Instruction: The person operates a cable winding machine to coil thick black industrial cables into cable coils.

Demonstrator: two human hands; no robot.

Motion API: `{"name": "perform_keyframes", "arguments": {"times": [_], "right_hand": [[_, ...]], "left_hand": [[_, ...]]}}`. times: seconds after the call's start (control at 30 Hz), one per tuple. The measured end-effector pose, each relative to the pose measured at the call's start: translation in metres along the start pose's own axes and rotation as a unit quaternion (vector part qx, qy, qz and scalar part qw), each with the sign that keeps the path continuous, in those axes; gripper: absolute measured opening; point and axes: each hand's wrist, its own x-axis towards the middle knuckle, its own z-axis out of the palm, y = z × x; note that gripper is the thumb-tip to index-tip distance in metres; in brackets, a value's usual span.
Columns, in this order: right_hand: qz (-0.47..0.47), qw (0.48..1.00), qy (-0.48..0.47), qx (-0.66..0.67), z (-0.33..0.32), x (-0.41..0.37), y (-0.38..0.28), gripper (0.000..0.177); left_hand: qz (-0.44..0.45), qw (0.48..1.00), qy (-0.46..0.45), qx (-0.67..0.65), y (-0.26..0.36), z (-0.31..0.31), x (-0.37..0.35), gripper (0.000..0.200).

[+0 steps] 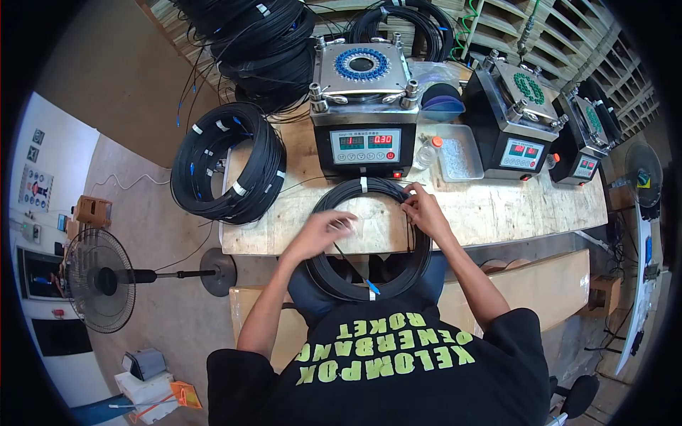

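A coil of thin black cable (419,270), bound with white tape, leans across the table's front edge and my lap. My right hand (424,211) is closed at the coil's upper right side, fingertips pinched on the black cable there. Over the coil's left side hovers my left hand (320,233), its fingers smeared by motion. A loose cable end with a blue connector (373,287) hangs across the coil's lower part, near a strip of white tape.
Behind the coil stands a polishing machine (365,145) with a lit display; two similar machines (522,153) sit farther right. A bottle (428,155) and a clear tray (460,153) are beside it. More cable coils (227,163) are stacked left. A fan (103,278) stands on the floor.
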Motion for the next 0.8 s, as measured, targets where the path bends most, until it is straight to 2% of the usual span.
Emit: {"name": "perform_keyframes", "arguments": {"times": [0.03, 0.07, 0.13, 0.23, 0.33, 0.4, 0.5, 0.6, 0.63, 0.7, 0.8], "right_hand": [[-0.023, 0.999, 0.005, -0.028, 0.0, -0.001, 0.002, 0.029], [-0.047, 0.997, 0.01, -0.055, 0.0, -0.001, 0.004, 0.028], [-0.042, 0.996, 0.004, -0.072, 0.001, 0.001, 0.006, 0.023], [-0.037, 0.996, -0.009, -0.078, 0.001, 0.005, 0.008, 0.022], [-0.012, 0.994, -0.019, -0.106, -0.001, 0.002, -0.005, 0.02], [0.008, 0.988, -0.023, -0.152, -0.006, 0.002, -0.017, 0.017], [-0.031, 0.973, 0.003, -0.227, -0.009, 0.009, -0.01, 0.021], [-0.027, 0.973, 0.004, -0.229, -0.014, 0.01, 0.0, 0.031], [-0.012, 0.975, -0.001, -0.221, -0.014, 0.011, 0.007, 0.047], [0.008, 0.977, -0.003, -0.214, -0.014, 0.009, 0.014, 0.056], [0.034, 0.97, -0.036, -0.239, -0.008, 0.012, 0.033, 0.07]], "left_hand": [[-0.026, 0.997, 0.07, 0.028, -0.002, -0.008, 0.001, 0.032], [-0.031, 0.99, 0.109, 0.087, -0.003, -0.017, 0.002, 0.037], [-0.089, 0.962, 0.129, 0.225, -0.007, -0.024, -0.001, 0.056], [-0.053, 0.955, 0.161, 0.242, -0.023, -0.011, -0.006, 0.077], [-0.08, 0.935, 0.204, 0.278, -0.027, -0.005, -0.005, 0.087], [-0.086, 0.926, 0.232, 0.286, -0.035, -0.003, 0.001, 0.083], [-0.094, 0.923, 0.235, 0.291, -0.042, -0.002, 0.005, 0.083], [-0.131, 0.928, 0.215, 0.273, -0.044, -0.002, 0.001, 0.085], [-0.147, 0.931, 0.205, 0.264, -0.047, -0.003, 0.0, 0.087], [-0.18, 0.934, 0.19, 0.245, -0.052, -0.006, -0.003, 0.095], [-0.179, 0.939, 0.177, 0.233, -0.068, -0.005, -0.019, 0.099]]}}
